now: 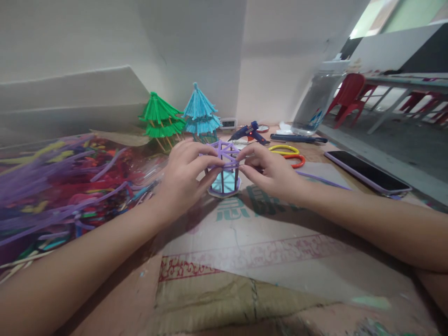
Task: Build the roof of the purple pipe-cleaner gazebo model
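Note:
A small pavilion frame (225,182) stands upright on the covered table, with dark posts, a pale blue octagonal base edged in purple, and a purple spoked top. At the near edge of that top, a purple pipe cleaner (231,165) runs between my two hands. My left hand (189,170) is closed, pinching it from the left with thumb and fingers. From the right, my right hand (269,170) pinches the same strip close by, its other fingers curled. The fingers partly hide the frame's upper sides.
Behind stand a green pavilion (161,119) and a blue pavilion (200,112). A glue gun (252,132) with a red light, scissors (294,160), a phone (367,171) and a large clear bottle (318,102) lie or stand to the right. Purple and mixed pipe cleaners (52,186) heap at left.

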### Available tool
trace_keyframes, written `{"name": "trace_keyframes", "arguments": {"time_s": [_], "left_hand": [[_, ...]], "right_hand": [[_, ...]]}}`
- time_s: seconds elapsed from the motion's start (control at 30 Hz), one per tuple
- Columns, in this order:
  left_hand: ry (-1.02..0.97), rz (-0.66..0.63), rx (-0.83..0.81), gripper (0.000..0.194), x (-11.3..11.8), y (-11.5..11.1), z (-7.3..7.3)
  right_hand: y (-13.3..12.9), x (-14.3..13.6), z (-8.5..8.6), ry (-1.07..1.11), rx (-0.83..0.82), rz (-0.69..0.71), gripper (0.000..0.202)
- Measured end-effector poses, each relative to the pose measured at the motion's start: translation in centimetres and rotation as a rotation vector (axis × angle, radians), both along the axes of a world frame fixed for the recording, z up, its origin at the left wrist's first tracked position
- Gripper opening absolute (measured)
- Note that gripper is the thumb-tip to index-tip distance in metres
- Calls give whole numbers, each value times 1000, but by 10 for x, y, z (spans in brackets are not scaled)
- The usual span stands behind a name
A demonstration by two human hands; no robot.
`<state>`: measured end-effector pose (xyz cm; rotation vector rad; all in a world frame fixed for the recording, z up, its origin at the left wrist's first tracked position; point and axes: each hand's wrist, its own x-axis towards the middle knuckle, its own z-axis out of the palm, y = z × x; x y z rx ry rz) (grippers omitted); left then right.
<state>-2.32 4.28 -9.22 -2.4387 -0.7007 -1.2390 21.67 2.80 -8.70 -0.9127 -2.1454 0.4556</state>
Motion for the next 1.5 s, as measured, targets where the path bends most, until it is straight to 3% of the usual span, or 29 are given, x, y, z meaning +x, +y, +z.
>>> {"name": "trace_keyframes", "arguments": {"time_s": [0.23,0.37,0.43,0.53,0.63,0.77,0.87,0.97,1.1,1.2,1.3,1.5], "left_hand": [[6,-11,57,14,-2,1,0],[-30,-3,1,23,-4,-1,-6],[-84,-13,-32,32,-4,1,-14],[-165,-32,-64,66,-3,7,-29],[-218,-17,-270,100,-2,14,-45],[-253,3,-587,113,-1,18,-54],[-280,-28,-681,110,1,18,-56],[-289,-71,-667,106,2,18,-56],[-291,-33,-392,87,-2,17,-47],[-248,-11,-149,48,-5,11,-31],[-174,-9,-44,19,-7,4,-16],[-104,-23,62,20,-8,9,-9]], "right_hand": [[2,0,-2,31,34,18,9],[1,1,-1,29,36,2,8],[0,1,0,29,41,-6,8],[0,1,0,31,41,-12,9],[2,1,0,33,56,-10,8],[3,1,-3,50,73,-6,7],[3,1,-4,54,80,-15,7],[3,1,-5,50,72,-23,7],[3,0,-6,54,61,-20,7],[3,1,-6,63,68,-11,7],[4,1,-6,66,75,-9,7],[4,0,-6,65,76,-10,7]]}}
